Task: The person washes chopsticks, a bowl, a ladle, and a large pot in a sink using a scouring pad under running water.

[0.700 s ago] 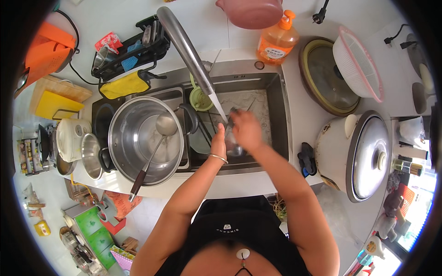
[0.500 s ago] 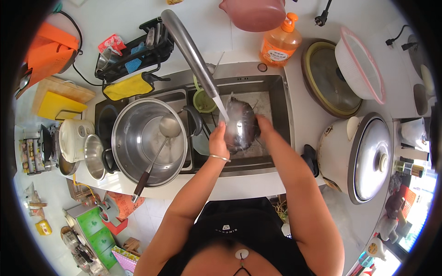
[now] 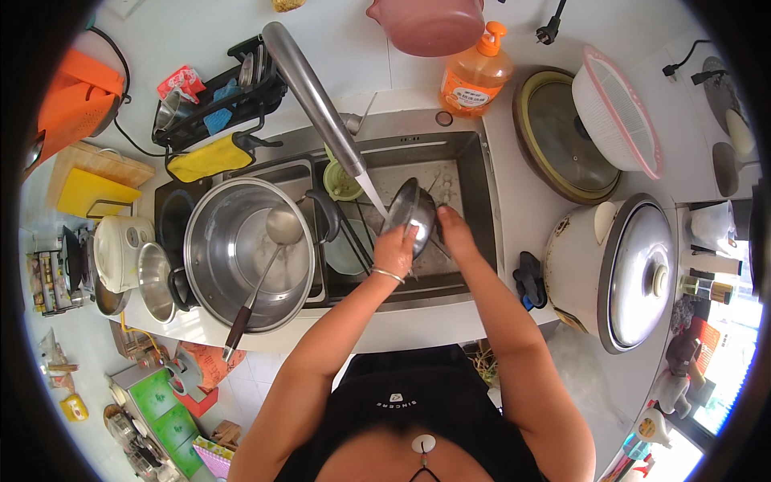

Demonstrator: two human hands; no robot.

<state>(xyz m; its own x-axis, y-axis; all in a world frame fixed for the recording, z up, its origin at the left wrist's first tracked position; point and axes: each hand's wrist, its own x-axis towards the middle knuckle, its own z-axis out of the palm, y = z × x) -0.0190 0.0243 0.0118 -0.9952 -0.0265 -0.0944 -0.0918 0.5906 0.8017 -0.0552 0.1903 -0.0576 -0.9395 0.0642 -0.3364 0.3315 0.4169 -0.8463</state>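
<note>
A black garment (image 3: 353, 426) bearing a small white print (image 3: 396, 398) is being worn. A round, pale pendant (image 3: 423, 443) is being suspended from a dark cord (image 3: 413, 477). A silver-coloured bangle (image 3: 388, 275) is being worn on the left wrist (image 3: 382, 283).

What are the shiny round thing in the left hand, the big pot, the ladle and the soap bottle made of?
Shiny round thing: probably polished metal; it's silvery with bright glints.
Big pot: likely stainless steel; its smooth inside reflects light.
Ladle: silvery metal, but its dark brown handle could be wood or plastic.
Soap bottle: probably glossy plastic; it looks see-through.
</note>
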